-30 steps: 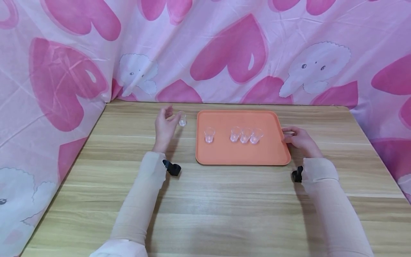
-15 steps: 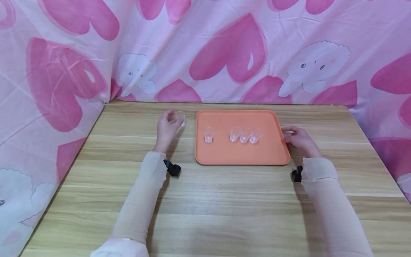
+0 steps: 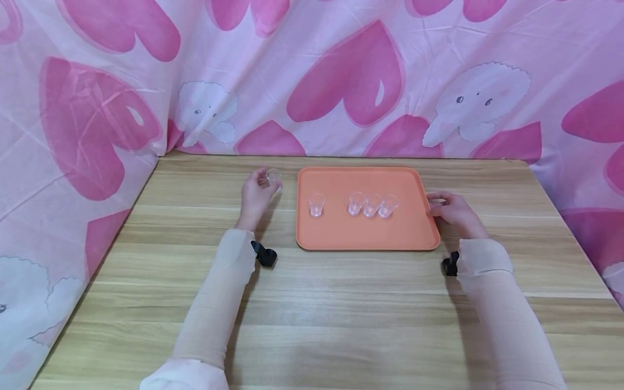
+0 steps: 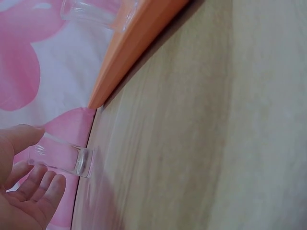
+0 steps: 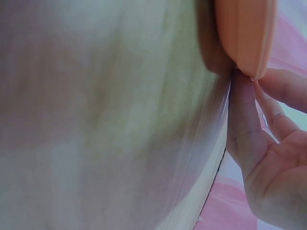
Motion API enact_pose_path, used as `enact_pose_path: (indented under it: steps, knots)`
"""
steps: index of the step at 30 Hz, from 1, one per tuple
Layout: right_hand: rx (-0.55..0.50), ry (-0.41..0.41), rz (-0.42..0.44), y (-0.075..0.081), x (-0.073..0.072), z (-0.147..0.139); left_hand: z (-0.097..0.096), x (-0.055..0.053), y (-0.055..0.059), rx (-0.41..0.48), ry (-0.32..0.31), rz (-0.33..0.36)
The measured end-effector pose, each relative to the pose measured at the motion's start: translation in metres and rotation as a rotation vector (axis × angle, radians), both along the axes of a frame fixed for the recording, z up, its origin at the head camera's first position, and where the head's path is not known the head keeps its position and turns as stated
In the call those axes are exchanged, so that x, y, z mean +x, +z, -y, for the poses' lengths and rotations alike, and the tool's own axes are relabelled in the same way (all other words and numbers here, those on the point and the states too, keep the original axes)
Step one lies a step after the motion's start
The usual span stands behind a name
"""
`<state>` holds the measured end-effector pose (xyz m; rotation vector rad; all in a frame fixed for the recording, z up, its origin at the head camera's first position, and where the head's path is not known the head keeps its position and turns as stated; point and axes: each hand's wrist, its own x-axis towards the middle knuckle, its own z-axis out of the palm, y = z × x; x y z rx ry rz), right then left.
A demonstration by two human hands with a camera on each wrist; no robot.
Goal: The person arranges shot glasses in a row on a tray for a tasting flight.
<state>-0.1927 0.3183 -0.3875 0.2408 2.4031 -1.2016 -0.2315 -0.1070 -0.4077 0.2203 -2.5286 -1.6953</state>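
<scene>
My left hand (image 3: 254, 199) holds a small clear shot glass (image 3: 274, 175), left of the orange tray (image 3: 365, 235). In the left wrist view the thumb lies on one side of the shot glass (image 4: 60, 154) and the curled fingers on the other, with its thick base showing beyond them. At the tray's right edge, my right hand (image 3: 457, 215) pinches the rim. Close up in the right wrist view, the thumb and a finger meet at the tray's corner (image 5: 244, 38). One shot glass (image 3: 317, 205) stands alone on the tray's left part.
Three more shot glasses (image 3: 372, 206) stand close together in a row, right of the tray's middle. The wood-grain table (image 3: 312, 309) ends at a pink heart-patterned cloth (image 3: 341, 76) at the back and left. Black wrist cameras (image 3: 265, 255) sit at both cuffs.
My left hand has moved slightly right, and its thumb and fingers have come round the shot glass. The right hand, the tray and the glasses on it have stayed in place.
</scene>
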Motion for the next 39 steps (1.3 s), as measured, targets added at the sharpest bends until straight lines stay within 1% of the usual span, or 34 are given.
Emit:
enact_pose_path:
  steps: [9,16,22,26,34,37,39]
  knots:
    - [0.01,-0.01,0.009,-0.001,-0.001,0.0,-0.001,-0.001,-0.001,-0.011,0.008,-0.001]
    - [-0.018,-0.018,-0.024,-0.003,-0.001,-0.001,-0.001,-0.001,-0.004,0.032,0.007,0.015]
    - [0.015,0.006,-0.035,-0.002,-0.001,0.0,-0.002,-0.001,-0.003,0.051,0.008,0.023]
    - [0.033,0.019,-0.034,0.0,-0.001,0.0,-0.004,-0.001,0.001,0.084,0.005,0.009]
    - [0.045,0.012,-0.009,0.0,-0.001,0.001,-0.019,0.004,0.017,0.125,-0.031,-0.062]
    - [0.038,-0.001,0.007,0.0,-0.001,0.001,-0.026,0.006,0.022,0.106,-0.054,-0.101]
    - [0.035,-0.004,0.012,0.0,-0.001,0.001,-0.03,0.008,0.025,0.086,-0.077,-0.114]
